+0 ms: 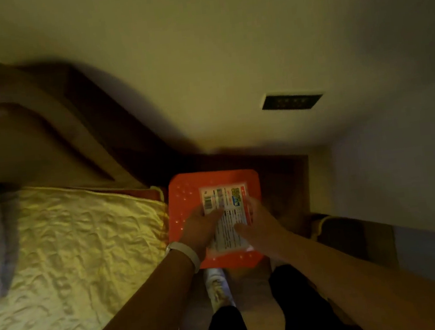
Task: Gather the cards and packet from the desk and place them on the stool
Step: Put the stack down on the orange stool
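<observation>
A red-orange square stool [184, 195] with small holes stands below me, between the bed and the wall. A white printed packet [225, 204] with a barcode and red edges lies flat over the stool's top. My left hand [200, 230], with a white wristband, grips the packet's left side, thumb on top. My right hand [258, 228] holds its right edge, thumb across the lower part. I cannot pick out any separate cards; they may be hidden under the packet.
A bed with a yellow crinkled cover [71, 249] and wooden headboard [53, 134] lies to the left of the stool. A wall socket [291, 100] sits on the wall ahead. My legs and a white shoe [218, 287] are just below the stool.
</observation>
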Demonstrator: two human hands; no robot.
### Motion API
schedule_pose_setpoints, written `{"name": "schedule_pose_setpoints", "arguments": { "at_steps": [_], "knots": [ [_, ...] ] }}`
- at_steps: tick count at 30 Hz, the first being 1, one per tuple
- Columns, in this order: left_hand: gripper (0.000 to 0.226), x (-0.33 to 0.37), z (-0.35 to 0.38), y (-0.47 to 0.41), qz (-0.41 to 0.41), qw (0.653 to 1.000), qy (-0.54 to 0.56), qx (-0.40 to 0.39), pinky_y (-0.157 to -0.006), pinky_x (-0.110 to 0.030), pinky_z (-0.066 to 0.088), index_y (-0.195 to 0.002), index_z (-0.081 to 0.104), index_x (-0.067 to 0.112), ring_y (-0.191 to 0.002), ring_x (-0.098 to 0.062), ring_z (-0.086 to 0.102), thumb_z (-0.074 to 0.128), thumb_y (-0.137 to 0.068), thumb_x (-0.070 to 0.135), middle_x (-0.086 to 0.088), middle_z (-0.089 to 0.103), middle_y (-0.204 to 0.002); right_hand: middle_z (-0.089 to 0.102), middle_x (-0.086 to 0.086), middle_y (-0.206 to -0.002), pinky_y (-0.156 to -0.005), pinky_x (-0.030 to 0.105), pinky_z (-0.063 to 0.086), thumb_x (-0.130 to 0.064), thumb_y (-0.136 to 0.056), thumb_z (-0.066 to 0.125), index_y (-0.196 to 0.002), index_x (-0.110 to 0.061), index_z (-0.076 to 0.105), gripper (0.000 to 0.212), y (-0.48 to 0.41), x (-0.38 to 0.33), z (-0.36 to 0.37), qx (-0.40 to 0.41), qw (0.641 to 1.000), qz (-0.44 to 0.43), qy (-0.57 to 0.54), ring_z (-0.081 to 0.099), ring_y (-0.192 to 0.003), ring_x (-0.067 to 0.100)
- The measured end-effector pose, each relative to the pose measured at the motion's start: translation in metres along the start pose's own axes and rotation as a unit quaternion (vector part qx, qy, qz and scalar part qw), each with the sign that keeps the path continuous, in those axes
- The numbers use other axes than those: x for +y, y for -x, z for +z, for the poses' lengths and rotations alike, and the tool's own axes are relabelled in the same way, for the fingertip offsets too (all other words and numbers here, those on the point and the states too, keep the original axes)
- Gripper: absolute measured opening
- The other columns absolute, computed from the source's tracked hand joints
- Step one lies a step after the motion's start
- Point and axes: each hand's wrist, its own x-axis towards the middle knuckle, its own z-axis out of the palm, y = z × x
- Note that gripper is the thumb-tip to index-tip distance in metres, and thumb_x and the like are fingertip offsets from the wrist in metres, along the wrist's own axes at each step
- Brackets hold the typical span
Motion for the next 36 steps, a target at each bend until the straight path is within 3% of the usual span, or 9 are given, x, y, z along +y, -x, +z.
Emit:
{"name": "schedule_pose_setpoints", "arguments": {
  "at_steps": [4,7,9,16,20,24,29,33,36],
  "knots": [
    [0.020,-0.019,0.015,-0.047,-0.018,1.000,-0.018,0.018,-0.088,-0.054,0.056,-0.113,0.064,0.020,-0.100,-0.029,0.069,0.052,-0.098,0.025,-0.007,0.074,-0.110,0.046,-0.023,-0.104,-0.083,0.024,0.049,-0.003,-0.093,0.056,-0.137,-0.020,0.033,0.053,-0.043,0.028,-0.003,-0.005,1.000,0.000,-0.015,0.050,-0.109,0.007],
    [0.019,-0.030,0.026,-0.076,-0.025,0.998,-0.041,0.027,-0.088,-0.056,0.055,-0.111,0.062,0.020,-0.098,-0.029,0.069,0.048,-0.098,0.021,-0.004,0.074,-0.107,0.045,-0.016,-0.111,-0.081,0.025,0.049,-0.005,-0.091,0.058,-0.139,-0.021,0.032,0.057,-0.069,0.050,-0.004,0.018,0.999,0.007,-0.026,0.050,-0.111,0.010],
    [0.015,-0.032,0.031,-0.090,-0.017,0.997,-0.056,0.041,-0.086,-0.052,0.055,-0.106,0.060,0.020,-0.096,-0.028,0.068,0.047,-0.098,0.018,-0.003,0.072,-0.104,0.044,-0.013,-0.116,-0.080,0.025,0.050,-0.006,-0.090,0.060,-0.141,-0.022,0.030,0.060,-0.082,0.063,-0.003,0.025,0.999,0.012,-0.026,0.050,-0.112,0.012],
    [0.019,-0.043,0.038,-0.117,0.030,0.982,-0.164,0.089,-0.069,-0.031,0.052,-0.110,0.058,0.014,-0.085,-0.018,0.065,0.047,-0.096,0.019,0.003,0.068,-0.101,0.040,-0.026,-0.099,-0.066,0.014,0.047,-0.001,-0.089,0.059,-0.132,-0.020,0.039,0.052,-0.107,0.081,0.001,0.070,0.997,-0.018,-0.033,0.051,-0.100,0.005],
    [0.022,-0.048,0.034,-0.128,0.077,0.949,-0.277,0.128,-0.056,-0.023,0.049,-0.111,0.058,0.008,-0.081,-0.019,0.062,0.051,-0.093,0.019,0.002,0.063,-0.098,0.040,-0.019,-0.104,-0.080,0.026,0.052,-0.008,-0.086,0.061,-0.132,-0.025,0.041,0.053,-0.113,0.089,0.007,0.096,0.995,-0.031,0.008,0.052,-0.107,0.010],
    [0.046,-0.063,0.024,-0.137,0.091,0.929,-0.328,0.142,-0.068,-0.038,0.062,-0.114,0.058,0.023,-0.092,-0.022,0.068,0.042,-0.075,0.044,0.000,0.065,-0.108,0.037,-0.003,-0.124,-0.093,0.036,0.048,-0.015,-0.083,0.065,-0.136,-0.023,0.035,0.061,-0.113,0.097,0.010,0.123,0.986,-0.037,0.110,0.042,-0.115,0.013],
    [0.061,-0.068,0.019,-0.106,0.115,0.915,-0.359,0.141,-0.079,-0.033,0.049,-0.141,0.042,0.015,-0.105,-0.024,0.053,0.062,-0.084,0.016,-0.011,0.050,-0.127,0.029,0.007,-0.138,-0.096,0.040,0.048,-0.024,-0.080,0.071,-0.148,-0.024,0.014,0.089,-0.109,0.107,0.019,0.128,0.958,-0.050,0.253,0.038,-0.126,0.024],
    [0.074,-0.085,0.018,-0.090,0.151,0.893,-0.413,0.092,-0.086,-0.041,0.056,-0.147,0.033,0.018,-0.115,-0.030,0.052,0.068,-0.081,0.024,-0.012,0.044,-0.136,0.027,0.011,-0.138,-0.095,0.044,0.046,-0.046,-0.078,0.072,-0.150,-0.024,0.005,0.101,-0.109,0.117,0.033,0.136,0.939,-0.055,0.312,0.035,-0.124,0.027],
    [0.072,-0.100,0.017,-0.093,0.172,0.870,-0.454,0.087,-0.090,-0.051,0.055,-0.147,0.038,0.018,-0.122,-0.037,0.049,0.068,-0.083,0.028,-0.015,0.043,-0.143,0.024,0.014,-0.142,-0.098,0.047,0.045,-0.043,-0.079,0.072,-0.149,-0.026,0.005,0.099,-0.109,0.123,0.043,0.150,0.932,-0.048,0.327,0.032,-0.127,0.031]
  ]
}}
